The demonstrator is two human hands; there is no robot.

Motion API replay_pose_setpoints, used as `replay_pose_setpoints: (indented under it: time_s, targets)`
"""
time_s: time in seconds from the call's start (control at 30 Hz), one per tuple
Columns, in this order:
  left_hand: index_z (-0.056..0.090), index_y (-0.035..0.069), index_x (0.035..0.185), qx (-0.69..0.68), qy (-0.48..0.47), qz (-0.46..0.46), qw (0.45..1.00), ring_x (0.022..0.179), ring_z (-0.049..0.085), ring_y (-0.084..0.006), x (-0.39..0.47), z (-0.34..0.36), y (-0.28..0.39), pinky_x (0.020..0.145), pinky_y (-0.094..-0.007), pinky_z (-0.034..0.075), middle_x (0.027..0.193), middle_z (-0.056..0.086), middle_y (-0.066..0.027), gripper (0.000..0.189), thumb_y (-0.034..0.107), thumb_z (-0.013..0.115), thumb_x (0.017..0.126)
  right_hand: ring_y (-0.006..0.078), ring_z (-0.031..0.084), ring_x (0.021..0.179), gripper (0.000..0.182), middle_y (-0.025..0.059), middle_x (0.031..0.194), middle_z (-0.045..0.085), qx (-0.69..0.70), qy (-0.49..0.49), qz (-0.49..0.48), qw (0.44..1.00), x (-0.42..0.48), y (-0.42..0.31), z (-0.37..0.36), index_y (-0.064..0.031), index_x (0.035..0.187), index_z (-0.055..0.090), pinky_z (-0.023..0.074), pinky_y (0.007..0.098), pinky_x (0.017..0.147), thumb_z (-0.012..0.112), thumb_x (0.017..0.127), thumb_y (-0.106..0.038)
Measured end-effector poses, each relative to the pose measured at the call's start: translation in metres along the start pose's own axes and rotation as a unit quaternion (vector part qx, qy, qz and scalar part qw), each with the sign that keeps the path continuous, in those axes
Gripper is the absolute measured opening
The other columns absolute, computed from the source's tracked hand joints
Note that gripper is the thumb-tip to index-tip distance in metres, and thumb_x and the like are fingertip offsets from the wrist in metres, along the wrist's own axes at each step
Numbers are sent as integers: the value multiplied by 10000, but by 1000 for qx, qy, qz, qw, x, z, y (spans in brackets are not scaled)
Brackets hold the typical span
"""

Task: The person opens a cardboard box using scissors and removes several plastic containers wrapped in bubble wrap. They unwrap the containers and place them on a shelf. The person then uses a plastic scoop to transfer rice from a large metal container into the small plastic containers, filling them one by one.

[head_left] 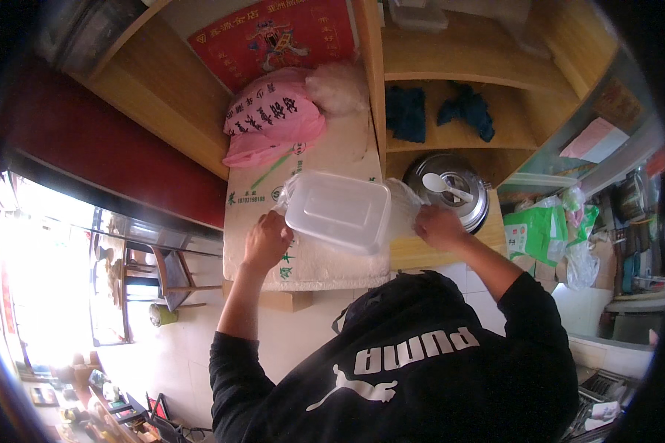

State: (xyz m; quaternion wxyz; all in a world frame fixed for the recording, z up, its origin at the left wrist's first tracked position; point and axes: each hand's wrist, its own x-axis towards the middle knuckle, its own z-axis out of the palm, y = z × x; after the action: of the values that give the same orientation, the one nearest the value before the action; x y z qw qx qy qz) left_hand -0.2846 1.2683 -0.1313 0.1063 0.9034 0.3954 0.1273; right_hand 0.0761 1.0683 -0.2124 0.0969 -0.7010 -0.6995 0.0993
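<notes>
A translucent rectangular plastic container (339, 211) lies over a white foam box lid (316, 277) in front of me, with clear thin plastic film or bag (403, 202) showing at both its sides. My left hand (267, 238) is at the container's left, its fingers closed on the edge of the clear plastic. On the right, my right hand (440, 226) pinches the other end of the clear plastic, beside a round steel pot with a lid (465, 166). A white plastic spoon (438, 184) rests on that lid.
A pink plastic bag (277, 119) and a clear bag (338, 88) lie at the back of the foam. Dark blue cloths (407, 113) sit on a wooden shelf (476, 69) at the upper right. Green and white bags (537, 230) are farther right. A wooden divider (372, 72) rises behind.
</notes>
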Motion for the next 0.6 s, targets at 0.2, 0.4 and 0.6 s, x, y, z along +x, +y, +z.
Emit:
replay_pose_setpoints:
  time_s: [0.2,0.4,0.6]
  targets:
    - [677,62,896,-18,-98,-44,994,991,601,-318,3,11,-17,836,-431,516,1011,642,-93,184,185,707,762,362,623,961,255,155,1006,642,13,-43,42,998,-24,12,14,-61,1008,671,513,473,795,614,891,-281]
    - [671,33,1164,-287,128,-171,934,1017,627,-140,-29,-68,-22,832,-271,496,1225,675,-97,333,-14,643,836,243,628,904,324,108,1034,623,264,248,195,911,-35,-43,-58,-62,1151,624,514,386,787,671,885,-242]
    - [634,53,1201,-629,116,-159,752,1039,608,-173,28,-21,21,903,-263,470,1163,626,-71,306,46,565,903,164,538,1100,517,20,1234,562,733,81,223,638,15,-97,-6,-143,1397,442,434,388,946,466,1001,-474]
